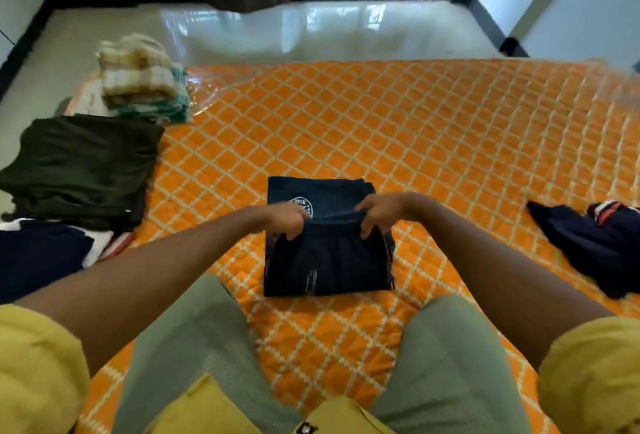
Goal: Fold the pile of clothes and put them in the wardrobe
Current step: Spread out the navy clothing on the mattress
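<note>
While bent over the orange quilt (450, 143), pinching the folded edge of the dark shirt (325, 260) mid-quilt with left hand (287, 220) and right hand (379, 214), folded stacks (83, 167) lining the left edge, loose garment (588, 246) right, open quilt beyond.

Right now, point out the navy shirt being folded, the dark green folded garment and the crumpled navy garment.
navy shirt (329, 267): head view, middle of its near, folded-over half.
dark green folded garment (86, 163): head view, middle of its top face.
crumpled navy garment (595, 246): head view, its dark body.
</note>
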